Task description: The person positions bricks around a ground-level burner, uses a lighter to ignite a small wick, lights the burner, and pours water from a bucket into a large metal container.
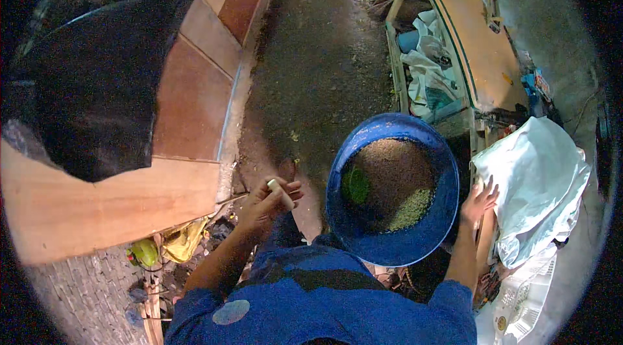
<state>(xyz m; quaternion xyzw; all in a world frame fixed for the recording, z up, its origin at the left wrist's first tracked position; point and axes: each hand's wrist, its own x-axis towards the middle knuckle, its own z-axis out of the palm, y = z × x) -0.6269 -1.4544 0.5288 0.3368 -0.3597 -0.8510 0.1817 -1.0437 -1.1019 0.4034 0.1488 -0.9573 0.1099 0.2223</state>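
My left hand (263, 205) is closed around a short, pale, stick-like piece (280, 193), whose kind I cannot make out. It is held just left of a big round blue tub (342, 231). Inside the tub lies brown, meal-like material (397, 173), with a patch of pale yellowish grains (413, 209) at the lower right. A round green thing (355, 185) sits at the left inside; whether it is a scoop or a heap is unclear. Right of the tub, my right hand (479, 202) has its fingers spread against the near edge of a white sack (535, 179).
Wooden panels (195, 98) partly under a black sheet (104, 79) border the left. A dark floor path (305, 53) runs ahead. At right stand a wooden cabinet (477, 33) with white bags (428, 72) inside, and a white plastic crate (529, 293). A yellow bag (185, 241) lies lower left.
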